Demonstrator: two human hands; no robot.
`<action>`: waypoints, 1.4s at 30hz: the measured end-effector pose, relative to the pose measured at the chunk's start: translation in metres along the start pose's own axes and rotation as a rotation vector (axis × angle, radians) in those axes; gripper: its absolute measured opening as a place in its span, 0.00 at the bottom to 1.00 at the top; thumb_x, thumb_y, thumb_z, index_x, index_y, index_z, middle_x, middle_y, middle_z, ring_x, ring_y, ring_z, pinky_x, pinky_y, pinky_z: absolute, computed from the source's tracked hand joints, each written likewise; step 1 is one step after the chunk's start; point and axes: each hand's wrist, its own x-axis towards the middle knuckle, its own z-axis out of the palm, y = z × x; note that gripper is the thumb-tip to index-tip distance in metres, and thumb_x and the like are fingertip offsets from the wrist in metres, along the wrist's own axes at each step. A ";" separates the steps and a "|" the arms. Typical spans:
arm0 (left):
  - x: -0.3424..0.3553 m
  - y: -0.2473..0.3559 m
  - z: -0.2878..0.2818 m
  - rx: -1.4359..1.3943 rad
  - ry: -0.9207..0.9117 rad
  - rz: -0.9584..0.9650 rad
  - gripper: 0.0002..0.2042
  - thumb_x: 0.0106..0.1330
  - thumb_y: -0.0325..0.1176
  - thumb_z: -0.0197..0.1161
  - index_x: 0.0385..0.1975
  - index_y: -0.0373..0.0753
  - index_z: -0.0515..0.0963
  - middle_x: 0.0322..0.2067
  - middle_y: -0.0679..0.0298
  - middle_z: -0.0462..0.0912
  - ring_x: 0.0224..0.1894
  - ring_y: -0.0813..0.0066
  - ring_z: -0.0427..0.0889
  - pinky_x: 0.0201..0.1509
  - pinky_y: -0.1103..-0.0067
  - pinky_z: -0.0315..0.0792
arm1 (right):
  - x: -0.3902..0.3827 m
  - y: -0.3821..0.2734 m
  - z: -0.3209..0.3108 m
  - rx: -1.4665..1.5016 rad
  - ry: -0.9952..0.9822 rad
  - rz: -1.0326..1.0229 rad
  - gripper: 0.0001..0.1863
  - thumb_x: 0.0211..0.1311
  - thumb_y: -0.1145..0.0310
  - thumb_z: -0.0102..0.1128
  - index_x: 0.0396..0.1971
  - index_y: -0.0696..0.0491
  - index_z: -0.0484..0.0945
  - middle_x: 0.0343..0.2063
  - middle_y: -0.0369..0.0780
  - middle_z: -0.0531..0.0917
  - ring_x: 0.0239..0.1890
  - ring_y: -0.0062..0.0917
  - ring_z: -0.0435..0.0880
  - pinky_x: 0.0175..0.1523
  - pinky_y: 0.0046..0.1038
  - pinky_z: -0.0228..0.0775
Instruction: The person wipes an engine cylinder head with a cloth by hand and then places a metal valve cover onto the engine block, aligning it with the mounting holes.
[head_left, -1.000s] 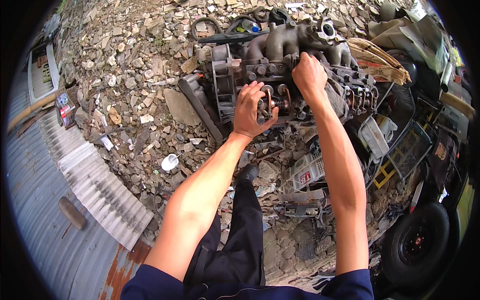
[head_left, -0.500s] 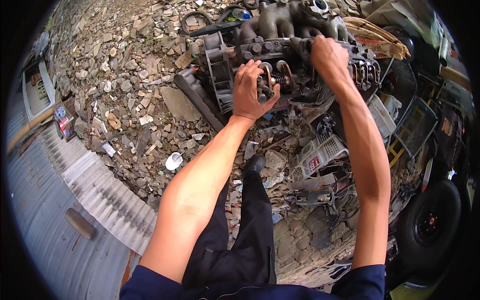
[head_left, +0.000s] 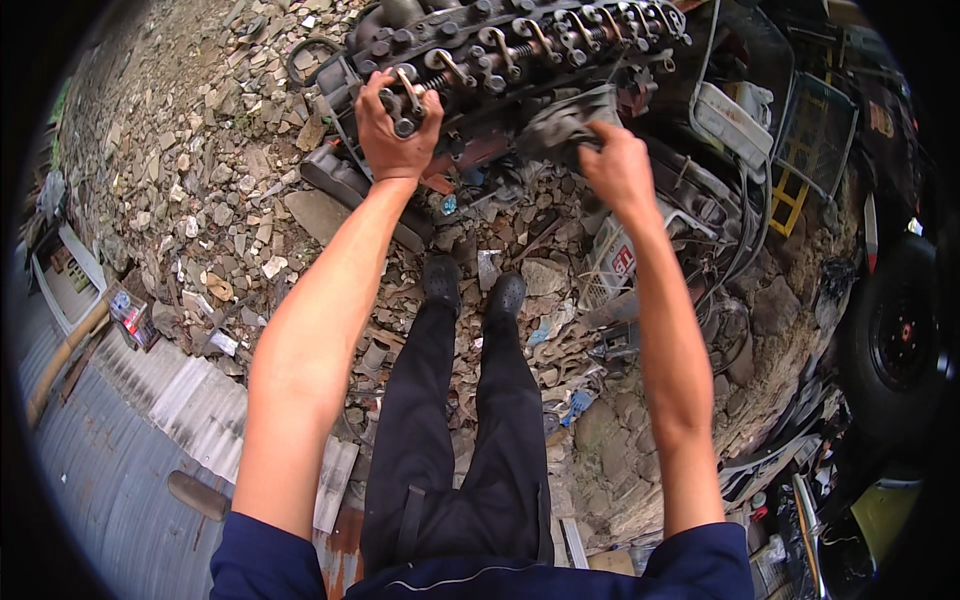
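A dirty engine [head_left: 365, 62] with a row of rocker arms [head_left: 535, 38] and springs along its top lies at the far side. My left hand [head_left: 396, 145] grips the left end of that row, thumb and fingers curled round the rocker arm there. In my right hand [head_left: 622, 172] is a crumpled grey rag [head_left: 568, 122], bunched ahead of the fingers at the engine's near side. Part of the rag hides the engine parts behind it.
Broken stones [head_left: 235, 190] cover the ground around my feet. A dark metal cover [head_left: 340, 180] lies left of the engine. To the right are a white plastic basket [head_left: 605, 265], loose cables and a wheel [head_left: 895, 330]. Corrugated sheeting [head_left: 110, 470] runs along the lower left.
My right hand has come nearer and down from the engine's top with the rag. My left hand stays on the rocker arm. The view has shifted, showing more of my legs.
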 end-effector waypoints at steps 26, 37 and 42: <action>-0.166 0.060 -0.074 -0.256 -0.450 -0.769 0.17 0.68 0.42 0.65 0.42 0.31 0.80 0.36 0.60 0.85 0.38 0.75 0.84 0.46 0.77 0.76 | -0.200 0.018 0.121 0.621 -0.379 0.259 0.26 0.57 0.61 0.60 0.52 0.60 0.73 0.41 0.53 0.83 0.46 0.39 0.83 0.52 0.35 0.72; -0.055 0.057 0.007 0.470 -0.693 -0.627 0.28 0.70 0.53 0.47 0.39 0.28 0.78 0.34 0.37 0.82 0.42 0.37 0.81 0.49 0.54 0.73 | -0.125 0.024 0.109 0.402 -0.133 0.142 0.25 0.57 0.54 0.65 0.42 0.63 0.78 0.42 0.51 0.78 0.45 0.41 0.78 0.53 0.37 0.69; -0.049 0.071 0.013 0.604 -0.740 -0.590 0.29 0.70 0.53 0.45 0.31 0.29 0.82 0.31 0.38 0.83 0.40 0.37 0.82 0.49 0.53 0.73 | -0.095 0.029 0.112 0.409 0.002 -0.047 0.21 0.62 0.56 0.62 0.37 0.63 0.77 0.43 0.52 0.79 0.46 0.49 0.78 0.53 0.41 0.70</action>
